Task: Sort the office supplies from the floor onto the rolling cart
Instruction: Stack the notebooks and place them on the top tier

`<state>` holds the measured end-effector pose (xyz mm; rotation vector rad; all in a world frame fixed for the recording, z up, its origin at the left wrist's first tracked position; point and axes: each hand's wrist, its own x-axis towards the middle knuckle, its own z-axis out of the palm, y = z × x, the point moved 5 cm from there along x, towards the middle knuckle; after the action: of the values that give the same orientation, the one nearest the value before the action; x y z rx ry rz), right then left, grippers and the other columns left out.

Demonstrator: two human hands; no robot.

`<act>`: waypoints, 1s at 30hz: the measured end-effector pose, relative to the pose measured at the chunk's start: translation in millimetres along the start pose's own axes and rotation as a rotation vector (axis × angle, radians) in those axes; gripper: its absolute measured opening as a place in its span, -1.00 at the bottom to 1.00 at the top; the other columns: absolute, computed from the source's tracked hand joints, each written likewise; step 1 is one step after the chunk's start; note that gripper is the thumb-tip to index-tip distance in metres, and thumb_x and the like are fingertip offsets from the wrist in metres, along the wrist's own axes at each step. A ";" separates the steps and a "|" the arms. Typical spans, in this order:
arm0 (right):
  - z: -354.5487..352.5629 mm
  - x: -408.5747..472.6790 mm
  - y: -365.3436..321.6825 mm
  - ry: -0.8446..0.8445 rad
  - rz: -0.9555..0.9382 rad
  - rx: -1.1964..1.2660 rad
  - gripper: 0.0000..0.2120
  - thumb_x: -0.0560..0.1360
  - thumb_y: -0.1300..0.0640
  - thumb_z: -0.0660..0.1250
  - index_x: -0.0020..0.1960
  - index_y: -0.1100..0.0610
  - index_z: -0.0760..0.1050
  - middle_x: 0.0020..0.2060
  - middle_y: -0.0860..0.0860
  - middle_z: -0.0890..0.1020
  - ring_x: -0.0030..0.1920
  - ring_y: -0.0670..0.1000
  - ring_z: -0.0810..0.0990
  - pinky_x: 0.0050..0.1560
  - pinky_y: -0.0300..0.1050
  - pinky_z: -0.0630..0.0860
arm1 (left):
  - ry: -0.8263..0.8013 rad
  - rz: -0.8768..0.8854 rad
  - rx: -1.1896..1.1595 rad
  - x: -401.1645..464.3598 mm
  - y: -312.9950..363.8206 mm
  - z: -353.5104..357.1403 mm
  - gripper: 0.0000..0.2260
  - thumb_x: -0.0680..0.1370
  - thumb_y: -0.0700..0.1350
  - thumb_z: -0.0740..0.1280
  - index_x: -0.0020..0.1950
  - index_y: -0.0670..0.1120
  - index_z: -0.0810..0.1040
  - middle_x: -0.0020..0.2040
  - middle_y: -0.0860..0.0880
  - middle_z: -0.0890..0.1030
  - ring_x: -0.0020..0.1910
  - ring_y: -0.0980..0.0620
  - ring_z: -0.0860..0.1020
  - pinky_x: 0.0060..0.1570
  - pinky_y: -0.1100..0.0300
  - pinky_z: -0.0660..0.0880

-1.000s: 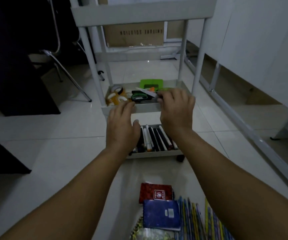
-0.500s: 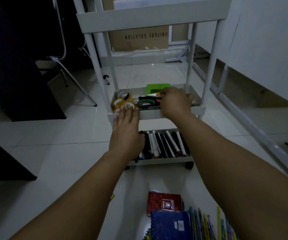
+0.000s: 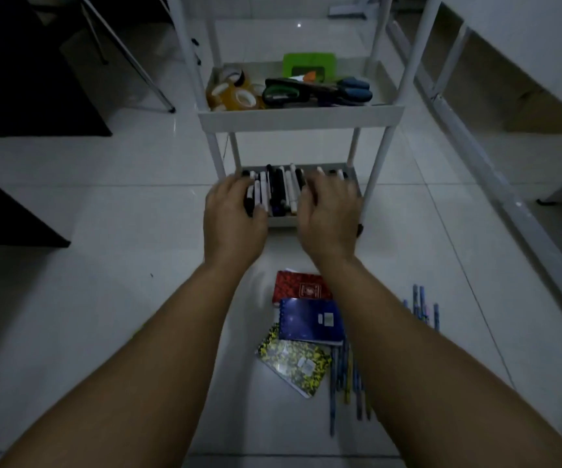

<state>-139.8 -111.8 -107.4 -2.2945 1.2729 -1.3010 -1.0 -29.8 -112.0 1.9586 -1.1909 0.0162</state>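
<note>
The white rolling cart (image 3: 300, 118) stands straight ahead. Its middle shelf holds tape rolls (image 3: 234, 94), green-handled scissors (image 3: 281, 91), blue-handled scissors (image 3: 354, 89) and a green box (image 3: 308, 64). Black and white markers (image 3: 279, 189) fill the bottom tray. My left hand (image 3: 234, 217) lies over the markers' left end, fingers and thumb touching them. My right hand (image 3: 328, 214), blurred, spreads over their right end. On the floor under my forearms lie a red notebook (image 3: 301, 287), a blue notebook (image 3: 310, 320), a yellow-black patterned notebook (image 3: 293, 363) and several pens (image 3: 344, 383).
Black furniture (image 3: 19, 79) stands at the left, with metal chair legs (image 3: 131, 55) behind it. A white desk frame (image 3: 475, 140) runs along the right. More pens (image 3: 421, 305) lie right of my right forearm. The floor is white tile.
Both hands dropped from the middle shelf to the marker tray at the bottom. The view tilted down, so more of the notebooks and pens shows.
</note>
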 end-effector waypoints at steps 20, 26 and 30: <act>55.3 -147.6 94.9 -0.968 0.221 -0.298 -0.56 0.41 -0.17 0.44 0.16 0.07 0.52 0.12 0.12 0.52 0.08 0.15 0.49 -0.02 -0.02 0.43 | -0.233 -0.826 -0.190 -175.9 -97.1 69.9 -0.83 0.52 -0.15 0.35 0.08 -0.06 0.64 0.00 -0.04 0.67 -0.01 0.00 0.59 0.03 0.22 0.47; 54.9 -124.9 89.1 -0.850 0.496 0.043 -0.86 0.59 0.04 0.28 0.03 0.08 0.56 -0.08 0.07 0.61 -0.10 0.08 0.55 -0.16 -0.15 0.38 | -0.209 -0.905 -0.506 -159.7 -91.9 80.0 -0.86 0.54 -0.02 0.36 -0.02 -0.06 0.63 -0.12 -0.14 0.66 -0.10 -0.10 0.63 0.06 -0.05 0.58; 60.2 -124.3 71.3 -0.803 0.615 0.244 -0.83 0.60 0.09 0.27 0.08 0.08 0.61 -0.06 0.04 0.67 -0.08 0.05 0.62 -0.11 -0.10 0.54 | -0.257 -1.022 -0.743 -152.4 -90.0 86.7 -0.44 0.46 0.15 0.42 0.36 -0.07 0.40 0.12 -0.14 0.63 0.03 -0.07 0.63 0.15 -0.05 0.54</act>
<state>-163.6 -72.5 -255.9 -1.7237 1.2483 -0.2528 -51.2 44.7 -287.4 1.6739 -0.1399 -1.0633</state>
